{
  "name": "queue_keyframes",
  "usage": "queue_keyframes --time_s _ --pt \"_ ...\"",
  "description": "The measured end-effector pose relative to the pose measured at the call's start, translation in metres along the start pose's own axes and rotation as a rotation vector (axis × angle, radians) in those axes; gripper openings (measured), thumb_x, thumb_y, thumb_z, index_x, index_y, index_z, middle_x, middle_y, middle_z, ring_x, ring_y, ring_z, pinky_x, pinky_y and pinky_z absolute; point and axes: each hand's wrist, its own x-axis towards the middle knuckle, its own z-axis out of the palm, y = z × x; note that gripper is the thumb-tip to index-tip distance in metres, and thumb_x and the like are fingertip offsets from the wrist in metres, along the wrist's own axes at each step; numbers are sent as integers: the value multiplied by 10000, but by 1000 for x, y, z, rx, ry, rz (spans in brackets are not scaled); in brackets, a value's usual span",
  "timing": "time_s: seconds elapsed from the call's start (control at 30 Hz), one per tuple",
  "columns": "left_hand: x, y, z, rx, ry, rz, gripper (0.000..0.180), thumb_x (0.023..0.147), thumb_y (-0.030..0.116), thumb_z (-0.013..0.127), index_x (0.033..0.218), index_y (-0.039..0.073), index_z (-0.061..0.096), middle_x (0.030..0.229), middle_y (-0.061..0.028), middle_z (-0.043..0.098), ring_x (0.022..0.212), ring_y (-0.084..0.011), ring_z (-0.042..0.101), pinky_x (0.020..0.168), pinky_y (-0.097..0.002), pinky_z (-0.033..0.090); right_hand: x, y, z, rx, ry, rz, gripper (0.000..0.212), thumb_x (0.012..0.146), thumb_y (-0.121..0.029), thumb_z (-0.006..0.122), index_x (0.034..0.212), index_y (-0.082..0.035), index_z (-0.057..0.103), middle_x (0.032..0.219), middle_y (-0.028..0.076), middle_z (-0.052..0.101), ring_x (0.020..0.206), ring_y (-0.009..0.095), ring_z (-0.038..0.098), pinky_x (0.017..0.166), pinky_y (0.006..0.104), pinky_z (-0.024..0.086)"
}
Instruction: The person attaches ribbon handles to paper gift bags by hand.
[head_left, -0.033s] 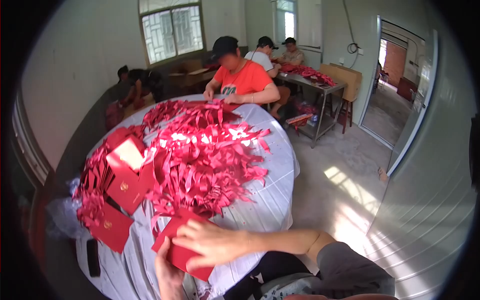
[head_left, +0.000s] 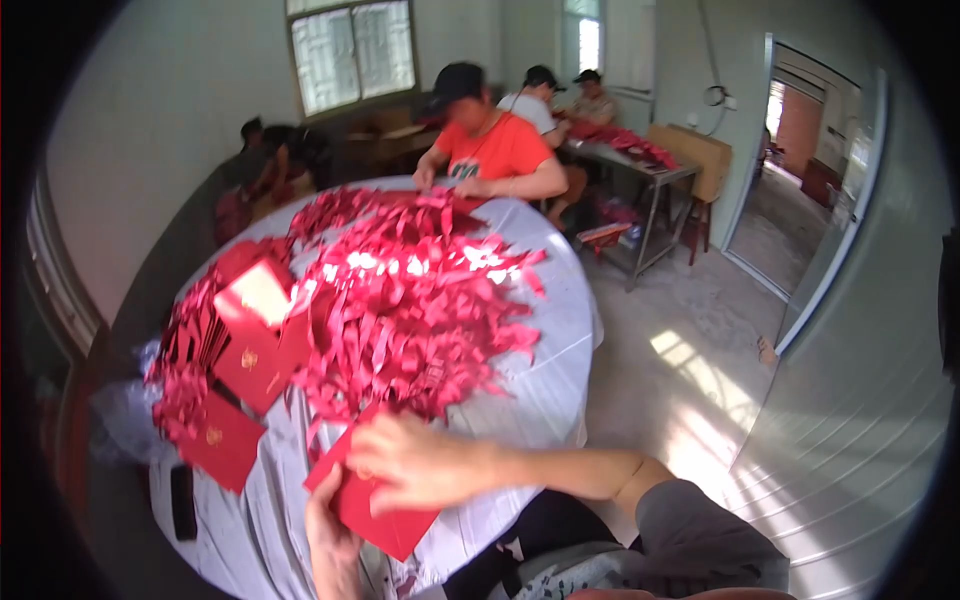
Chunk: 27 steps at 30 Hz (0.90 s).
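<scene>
- The room is lit by daylight from a barred window [head_left: 352,55] at the back and an open doorway [head_left: 800,170] on the right.
- Bright sun patches are cast on the floor [head_left: 700,375] below the doorway.
- Glare is seen on the glossy red strips [head_left: 400,265] in the middle of the counter [head_left: 540,390], where detail is washed out.
- Straight edges are bent toward the rim, and the corners are cut off by a black fisheye vignette.
- The right hand [head_left: 415,462] is softened by slight blur.

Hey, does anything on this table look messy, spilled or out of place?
The red paper strips sprawl in a loose heap across the round table. Otherwise nothing stands out: both hands hold a red envelope.
</scene>
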Motion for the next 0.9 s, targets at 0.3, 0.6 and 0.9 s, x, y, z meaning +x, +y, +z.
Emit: queue_keyframes --time_s 0.3,0.6,0.9 --pt "13 16 6 385 -41 295 345 830 118 674 1133 0 558 1023 -75 642 920 -155 621 854 -299 485 -5 69 -28 703 218 417 310 968 -211 495 1161 27 541 978 66 620 861 128 597 776 261 485" --pt "29 5 9 1067 105 1038 512 741 4 714 1166 33 431 957 -82 575 869 -167 588 796 -291 481 -8 64 -5 744 341 340 135 866 -87 646 957 -5 589 797 -31 550 722 25 502 648 201 435" --pt "71 87 25 1100 -102 372 310 913 288 603 964 -13 653 729 -14 650 620 -44 557 567 -212 456 -6 71 -4 689 344 262 121 864 -64 638 960 -5 595 820 -6 588 739 43 525 675 216 451"
